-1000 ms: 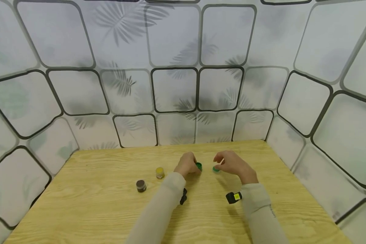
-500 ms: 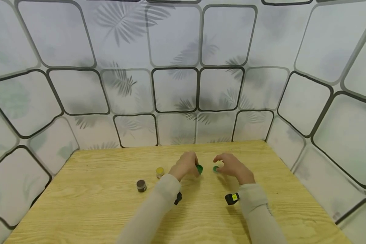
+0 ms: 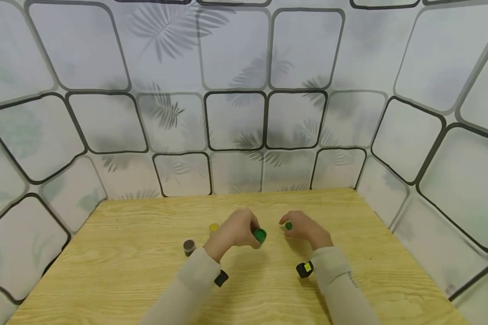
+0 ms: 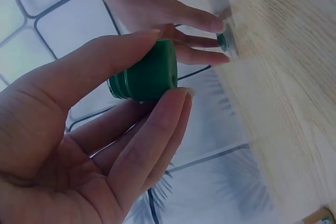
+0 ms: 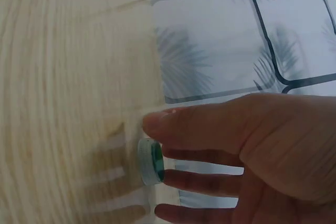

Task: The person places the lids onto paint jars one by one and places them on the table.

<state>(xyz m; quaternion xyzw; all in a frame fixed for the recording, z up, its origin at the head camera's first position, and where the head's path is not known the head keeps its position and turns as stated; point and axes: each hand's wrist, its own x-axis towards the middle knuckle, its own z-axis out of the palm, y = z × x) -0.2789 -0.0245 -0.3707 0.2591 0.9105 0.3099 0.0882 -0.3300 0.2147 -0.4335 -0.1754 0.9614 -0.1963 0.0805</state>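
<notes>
My left hand [image 3: 237, 229] pinches a small green jar [image 4: 149, 72] between thumb and fingertips, held up off the table. The jar has a threaded neck and a flat base; in the head view its mouth tilts toward me. To the right, my right hand [image 3: 305, 228] hovers low with its fingers spread loosely around a round lid [image 5: 151, 162], pale at the rim and green inside. The thumb is right above the lid's edge in the right wrist view, and one fingertip overlaps its side. The lid sits close at the tabletop, partly covered by this hand in the head view.
On the wooden table [image 3: 126, 271], a brown-topped jar [image 3: 189, 247] stands left of my left arm. A yellow-topped jar [image 3: 213, 228] stands just behind that arm, partly hidden by it. A patterned white curtain [image 3: 236, 122] encloses the back and sides.
My left hand has lifted the green jar and drawn it toward me and left, tilting its mouth up. My right hand has shifted slightly nearer, over the lid.
</notes>
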